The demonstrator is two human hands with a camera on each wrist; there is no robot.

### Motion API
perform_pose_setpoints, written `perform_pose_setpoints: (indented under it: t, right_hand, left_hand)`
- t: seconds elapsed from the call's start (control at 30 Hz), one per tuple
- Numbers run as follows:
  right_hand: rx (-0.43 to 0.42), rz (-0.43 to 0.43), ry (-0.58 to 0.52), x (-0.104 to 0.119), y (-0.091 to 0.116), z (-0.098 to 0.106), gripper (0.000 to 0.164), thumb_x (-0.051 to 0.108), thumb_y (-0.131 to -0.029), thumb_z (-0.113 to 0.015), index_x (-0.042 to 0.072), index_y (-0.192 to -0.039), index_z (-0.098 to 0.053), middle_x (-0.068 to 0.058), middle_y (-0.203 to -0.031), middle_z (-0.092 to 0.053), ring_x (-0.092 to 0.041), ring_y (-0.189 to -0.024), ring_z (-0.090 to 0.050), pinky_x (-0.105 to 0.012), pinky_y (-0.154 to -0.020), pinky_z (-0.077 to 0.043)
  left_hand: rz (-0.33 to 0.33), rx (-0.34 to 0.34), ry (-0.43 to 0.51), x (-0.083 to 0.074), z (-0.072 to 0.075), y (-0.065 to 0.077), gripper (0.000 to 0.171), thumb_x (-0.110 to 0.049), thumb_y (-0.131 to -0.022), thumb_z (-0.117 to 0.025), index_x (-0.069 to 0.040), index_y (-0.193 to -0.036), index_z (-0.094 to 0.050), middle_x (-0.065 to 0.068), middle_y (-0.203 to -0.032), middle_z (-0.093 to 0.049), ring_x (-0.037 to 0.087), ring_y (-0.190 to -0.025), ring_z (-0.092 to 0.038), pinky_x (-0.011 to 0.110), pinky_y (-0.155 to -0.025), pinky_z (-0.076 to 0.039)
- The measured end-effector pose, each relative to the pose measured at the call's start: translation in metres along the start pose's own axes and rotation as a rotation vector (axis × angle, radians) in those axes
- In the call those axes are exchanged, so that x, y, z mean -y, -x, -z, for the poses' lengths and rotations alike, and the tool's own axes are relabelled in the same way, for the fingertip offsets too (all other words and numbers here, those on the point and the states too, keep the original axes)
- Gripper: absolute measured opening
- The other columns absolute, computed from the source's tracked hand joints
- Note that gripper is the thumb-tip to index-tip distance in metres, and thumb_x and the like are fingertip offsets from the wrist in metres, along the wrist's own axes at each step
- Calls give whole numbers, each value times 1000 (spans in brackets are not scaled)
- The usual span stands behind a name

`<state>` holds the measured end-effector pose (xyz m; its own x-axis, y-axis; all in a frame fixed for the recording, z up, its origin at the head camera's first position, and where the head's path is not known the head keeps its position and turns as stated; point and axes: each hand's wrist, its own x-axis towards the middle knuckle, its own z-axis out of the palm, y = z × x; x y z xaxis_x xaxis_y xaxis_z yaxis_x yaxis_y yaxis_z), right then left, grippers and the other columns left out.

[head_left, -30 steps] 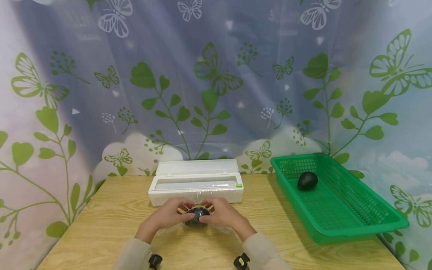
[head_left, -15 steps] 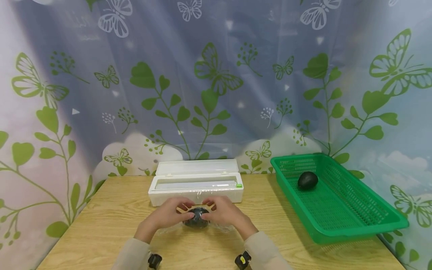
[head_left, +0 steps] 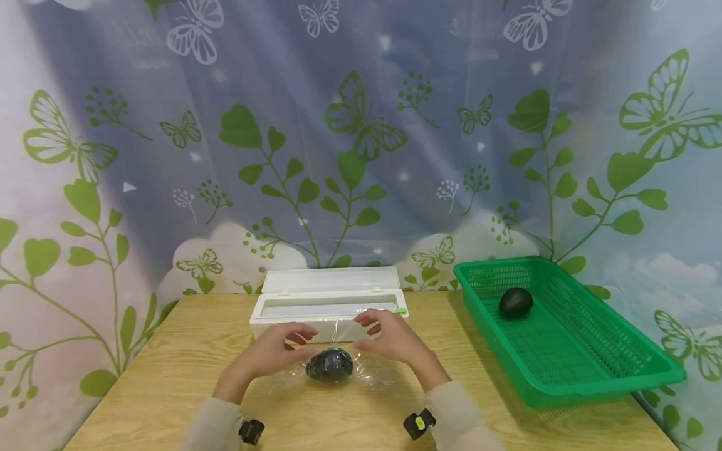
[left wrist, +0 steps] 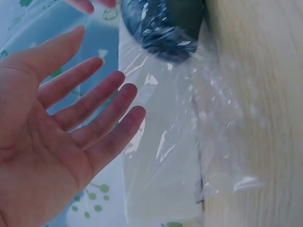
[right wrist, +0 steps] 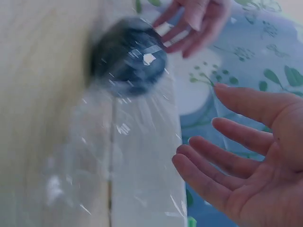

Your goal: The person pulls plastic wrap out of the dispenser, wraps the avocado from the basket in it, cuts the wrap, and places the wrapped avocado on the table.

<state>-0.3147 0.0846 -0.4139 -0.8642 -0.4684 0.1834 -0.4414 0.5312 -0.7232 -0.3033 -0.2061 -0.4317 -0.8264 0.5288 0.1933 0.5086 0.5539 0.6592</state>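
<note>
A dark avocado lies on the table in front of the white box, covered in clear plastic wrap that spreads loosely to both sides. A strip of the wrap runs from the avocado up to the cling film dispenser. Left of the avocado hovers my left hand, its fingers spread and holding nothing, as the left wrist view shows. My right hand is raised at the upper right of the avocado, in front of the dispenser, with fingers extended and apart from the fruit.
The dispenser's lid is tipped back, and a green slider sits at its right end. To the right stands a green basket with a second avocado inside. A butterfly-print curtain hangs behind the wooden table.
Both hands have come off the wrapped avocado and moved apart; the right one rose toward the dispenser. The avocado stays on the table with the wrap over it.
</note>
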Motion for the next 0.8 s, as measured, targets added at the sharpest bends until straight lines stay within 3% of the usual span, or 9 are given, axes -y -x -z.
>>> perform_pose_setpoints:
  t: [0.17, 0.37, 0.57, 0.8]
  right_hand:
    - [-116, -56, -59, -7, 4, 20, 45, 10, -86, -82, 1, -128, -68, -23, -132, -67, -43, -116, -66, -46, -93, -61]
    - [-256, -160, -46, -21, 6, 36, 48, 11, -85, -84, 6, -130, -68, -17, -138, -65, -41, -123, -63, -49, -96, -59]
    - [-265, -223, -17, -36, 3, 43, 60, 14, -85, -85, 8, -140, -62, -22, -152, -52, -46, -130, -58, -53, -96, -59]
    - [-240, -266, -55, -57, -5, 43, 71, 16, -82, -87, 9, -146, -57, -23, -155, -49, -47, -134, -55, -55, -97, -58]
  left_hand:
    - [21, -10, 11, 1, 7, 5, 46, -32, -101, -67, 1, -133, -64, 25, -128, -68, 37, -112, -69, 41, -90, -62]
    - [20, -29, 14, 1, 14, 8, 46, -32, -101, -68, 0, -134, -64, 25, -129, -67, 35, -111, -69, 35, -90, -61]
    - [33, -16, 20, -4, 17, 7, 46, -31, -101, -68, -1, -135, -64, 25, -129, -67, 35, -112, -69, 32, -89, -61]
    - [44, -4, 17, -5, 18, 8, 45, -31, -101, -67, -1, -135, -64, 24, -129, -67, 35, -112, -69, 34, -90, -61]
